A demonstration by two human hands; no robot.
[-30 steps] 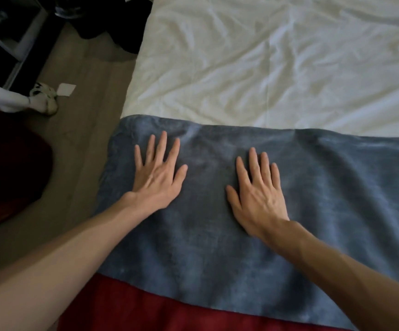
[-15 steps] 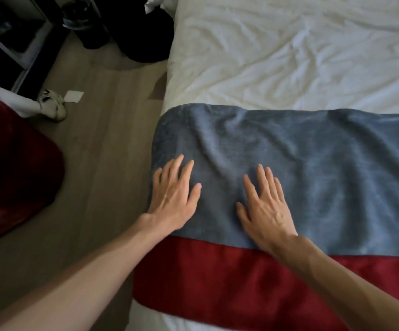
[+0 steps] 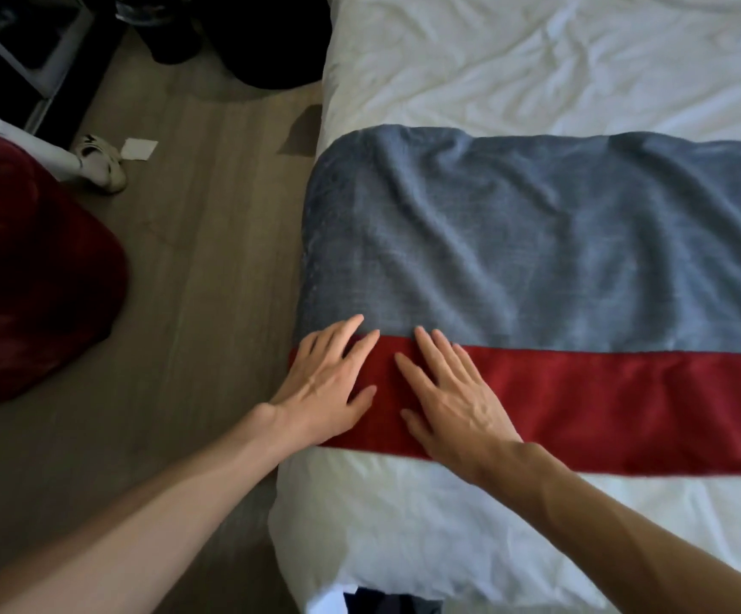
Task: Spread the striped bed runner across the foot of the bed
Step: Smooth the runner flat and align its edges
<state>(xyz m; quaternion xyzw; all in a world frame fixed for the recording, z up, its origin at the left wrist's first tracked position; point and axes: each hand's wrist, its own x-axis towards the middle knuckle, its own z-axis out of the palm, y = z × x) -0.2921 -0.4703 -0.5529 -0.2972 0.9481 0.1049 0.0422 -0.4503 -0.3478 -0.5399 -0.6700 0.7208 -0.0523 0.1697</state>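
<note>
The bed runner [image 3: 559,259] lies flat across the white bed [image 3: 537,73], a wide grey-blue band with a narrower red band along its near side. Its left end hangs over the bed's left edge. Creases run through the grey-blue part. My left hand [image 3: 328,383] lies flat, fingers spread, on the red band at the runner's left end, fingertips reaching the grey-blue band. My right hand [image 3: 452,396] rests flat beside it on the red band, fingers straight and pointing away from me. Neither hand grips the cloth.
Wooden floor [image 3: 191,281] runs along the bed's left side. A dark red cushion [image 3: 27,277] sits at the left edge, with a white shoe [image 3: 98,166] and a paper scrap beyond it. Dark objects and a shelf unit [image 3: 27,51] stand at top left.
Both hands have slid toward me from the grey-blue band onto the red band. The view has shifted so more of the red band and the white sheet below it shows.
</note>
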